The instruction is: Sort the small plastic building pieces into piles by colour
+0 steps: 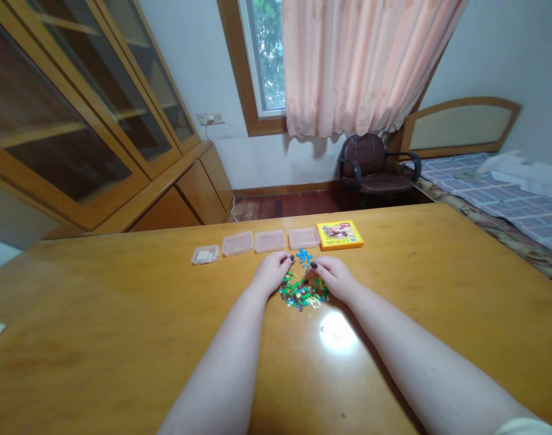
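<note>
A loose pile of small toy building bricks [303,297], mostly green with yellow, brown, blue and cream pieces, lies on the table between my hands. Just beyond it is a separate small cluster of blue bricks [303,256]. My left hand [272,272] rests at the pile's left edge, thumb and fingers drawn together; whatever is between them is too small to make out. From the right, my right hand [335,278] reaches over the pile with its fingertips bent down among the bricks in a pinch. Anything in that pinch is also too small to name.
Along the far side of the wooden table [121,338] stand several clear plastic trays: a small one [205,254] holding something pale, and larger ones such as this tray [269,241]. A yellow box [340,235] sits right of them. An office chair [370,163] is beyond.
</note>
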Demonstrator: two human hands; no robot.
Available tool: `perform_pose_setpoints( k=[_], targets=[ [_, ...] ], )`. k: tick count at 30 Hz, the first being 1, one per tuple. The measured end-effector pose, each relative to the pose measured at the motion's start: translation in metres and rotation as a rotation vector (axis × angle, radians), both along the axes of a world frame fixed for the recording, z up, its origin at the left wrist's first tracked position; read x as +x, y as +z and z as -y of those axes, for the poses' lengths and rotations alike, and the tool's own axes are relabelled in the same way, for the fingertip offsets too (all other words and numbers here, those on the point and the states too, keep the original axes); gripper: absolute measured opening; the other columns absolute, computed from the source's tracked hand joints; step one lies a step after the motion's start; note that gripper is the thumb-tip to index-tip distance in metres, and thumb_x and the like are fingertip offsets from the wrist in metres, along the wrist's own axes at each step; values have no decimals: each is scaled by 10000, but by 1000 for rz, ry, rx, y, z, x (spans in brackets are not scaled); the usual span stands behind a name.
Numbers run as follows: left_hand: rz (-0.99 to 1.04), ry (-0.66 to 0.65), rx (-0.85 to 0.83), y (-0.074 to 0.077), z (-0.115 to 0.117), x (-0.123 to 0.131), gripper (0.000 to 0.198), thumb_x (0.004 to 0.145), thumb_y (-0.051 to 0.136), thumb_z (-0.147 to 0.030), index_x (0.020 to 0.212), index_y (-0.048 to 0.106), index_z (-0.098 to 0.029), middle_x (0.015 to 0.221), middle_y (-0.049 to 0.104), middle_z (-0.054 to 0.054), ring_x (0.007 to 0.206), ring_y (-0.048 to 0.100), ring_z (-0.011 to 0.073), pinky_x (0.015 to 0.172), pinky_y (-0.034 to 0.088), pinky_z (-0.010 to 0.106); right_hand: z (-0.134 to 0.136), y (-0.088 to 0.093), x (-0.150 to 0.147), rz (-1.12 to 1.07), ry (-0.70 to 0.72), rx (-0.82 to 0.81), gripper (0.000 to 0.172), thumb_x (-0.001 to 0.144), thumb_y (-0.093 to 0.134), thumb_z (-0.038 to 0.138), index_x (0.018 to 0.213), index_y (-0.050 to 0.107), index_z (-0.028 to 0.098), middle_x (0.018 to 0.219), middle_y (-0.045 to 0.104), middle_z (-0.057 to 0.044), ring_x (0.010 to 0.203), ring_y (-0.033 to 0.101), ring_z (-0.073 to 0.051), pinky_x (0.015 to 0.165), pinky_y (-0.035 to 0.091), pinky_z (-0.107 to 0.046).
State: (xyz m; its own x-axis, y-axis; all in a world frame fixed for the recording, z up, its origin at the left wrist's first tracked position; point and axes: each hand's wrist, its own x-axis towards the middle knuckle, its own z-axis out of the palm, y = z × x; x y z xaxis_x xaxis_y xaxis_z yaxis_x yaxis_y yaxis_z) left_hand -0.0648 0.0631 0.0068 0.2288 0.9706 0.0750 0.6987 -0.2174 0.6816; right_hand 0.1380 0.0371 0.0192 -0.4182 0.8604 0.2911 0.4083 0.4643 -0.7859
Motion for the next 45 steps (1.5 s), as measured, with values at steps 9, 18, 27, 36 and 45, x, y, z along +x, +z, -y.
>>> perform_pose_setpoints(
  k=[9, 18, 27, 36, 45],
  targets=[
    [5, -2, 4, 2, 1, 1, 278, 840, 438, -356, 794, 641, -172, 797, 666, 30, 751, 570, 162, 660, 399, 242, 2, 0, -2, 81, 157, -15, 475, 926, 333, 433, 647, 596, 154, 622, 579, -27, 622, 522, -148, 611, 372, -249],
    [-6, -2, 2, 4, 2, 1, 272, 838, 440, -355, 783, 636, -174, 794, 668, 29, 752, 574, 166, 645, 387, 244, 0, -1, -1, 73, 74, 28, 420, 918, 358, 381, 630, 568, 158, 623, 553, -21, 612, 499, -145, 592, 346, -249],
    [3, 3, -2, 4, 1, 2, 268, 838, 440, -352, 792, 639, -178, 801, 671, 30, 756, 578, 168, 657, 394, 247, -1, 0, -4, 108, 69, -20, 351, 913, 391, 364, 782, 650, 166, 756, 644, -52, 719, 564, -176, 672, 398, -270],
    [10, 0, -10, 6, 2, 2, 278, 840, 436, -354, 788, 636, -168, 795, 665, 37, 751, 572, 164, 653, 393, 244, -1, 3, -3, 112, 17, 12, 319, 913, 404, 339, 864, 669, 169, 845, 667, -71, 784, 576, -188, 715, 408, -286],
    [6, 12, -21, 10, 4, 4, 266, 834, 447, -338, 784, 641, -163, 784, 663, 35, 742, 572, 162, 653, 400, 250, -4, 1, -2, 191, -70, 25, 331, 903, 394, 262, 717, 647, 158, 707, 630, -48, 681, 541, -166, 646, 369, -265]
  ],
)
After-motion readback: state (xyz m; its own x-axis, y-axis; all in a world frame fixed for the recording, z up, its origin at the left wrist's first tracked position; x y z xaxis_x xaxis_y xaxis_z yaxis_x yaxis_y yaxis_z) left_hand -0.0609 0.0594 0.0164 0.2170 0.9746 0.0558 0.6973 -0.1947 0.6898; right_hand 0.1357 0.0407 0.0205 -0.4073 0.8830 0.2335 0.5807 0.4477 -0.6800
